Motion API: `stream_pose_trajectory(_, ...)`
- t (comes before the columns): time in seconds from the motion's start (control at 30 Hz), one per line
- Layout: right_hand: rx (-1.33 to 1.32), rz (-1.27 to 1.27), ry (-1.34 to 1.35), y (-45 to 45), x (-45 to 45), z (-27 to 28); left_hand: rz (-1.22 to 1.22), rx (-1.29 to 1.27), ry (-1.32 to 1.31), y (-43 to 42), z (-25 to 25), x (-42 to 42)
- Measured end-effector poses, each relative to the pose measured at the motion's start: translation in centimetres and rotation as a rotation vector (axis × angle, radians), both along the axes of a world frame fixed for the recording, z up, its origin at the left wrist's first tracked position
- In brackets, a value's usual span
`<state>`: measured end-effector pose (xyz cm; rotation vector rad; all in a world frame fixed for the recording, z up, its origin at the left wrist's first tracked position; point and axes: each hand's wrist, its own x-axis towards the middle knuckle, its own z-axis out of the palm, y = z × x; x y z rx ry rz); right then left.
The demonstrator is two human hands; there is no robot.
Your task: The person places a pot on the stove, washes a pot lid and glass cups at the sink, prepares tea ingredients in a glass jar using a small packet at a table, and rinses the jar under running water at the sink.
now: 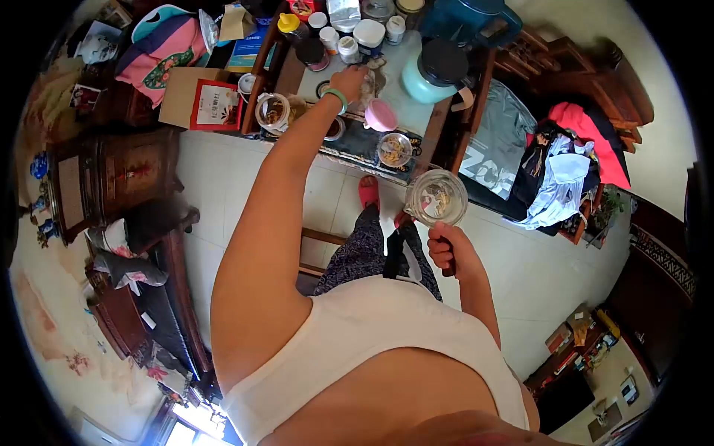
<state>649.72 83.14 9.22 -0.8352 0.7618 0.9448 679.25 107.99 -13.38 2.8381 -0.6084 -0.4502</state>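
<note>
My right hand [451, 251] is wrapped round the dark handle of a clear glass pot [437, 198], which hangs in front of the table with some pale and dark pieces inside. Over on the table, my left hand [349, 80] has its fingers bent down at a clear, crumpled item [372, 83]; what they grip is too small to make out. Near that hand stand a pink cup [380, 115], a small bowl with yellowish pieces [394, 149], an open jar with brown contents [273, 111] and a dark-lidded jar [312, 55].
White bottles [348, 50] and a yellow-capped jar [291, 27] line the table's back. A teal kettle [431, 73] stands at the right, beside a chair with clothes [561, 178]. At the left is a cardboard box [178, 97]. A wooden stool [321, 236] is near my legs.
</note>
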Motion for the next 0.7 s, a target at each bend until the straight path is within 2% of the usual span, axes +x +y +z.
stream_pose_trajectory(0.17,0.013,-0.025,-0.044,-0.2,0.7,-0.4,0.020,-0.054,-0.011,0.4,0.1,0.3)
stream_pose_trajectory(0.23,0.010,-0.022,-0.046,-0.2,1.3,-0.4,-0.012,-0.207,-0.263,0.6,1.0,-1.0)
stream_pose_trajectory(0.27,0.005,-0.020,-0.051,-0.1,1.5,-0.3,-0.016,-0.205,-0.262,0.2,1.5,-2.4)
stream_pose_trajectory(0.33,-0.012,0.002,-0.065,-0.2,2.7,0.1,0.262,-0.355,-0.180,-1.3,2.2,-5.5)
stream_pose_trajectory(0.37,-0.008,0.005,-0.070,-0.4,2.9,-0.1,0.262,-0.355,-0.180,-1.8,2.5,-6.1)
stream_pose_trajectory(0.43,-0.012,0.011,-0.072,-0.5,3.4,-0.5,0.264,-0.214,0.032,-2.3,2.9,-7.0)
stream_pose_trajectory(0.53,0.005,0.029,-0.106,-0.7,5.3,-0.6,0.273,-0.252,0.176,-2.7,1.6,-7.0)
stream_pose_trajectory(0.57,-0.029,0.038,-0.121,-0.6,6.0,-0.3,0.342,-0.314,0.331,-2.8,1.2,-6.6)
stream_pose_trajectory(0.7,-0.145,0.168,-0.135,-0.3,9.4,-0.4,0.325,-0.371,0.161,-1.5,2.2,-6.5)
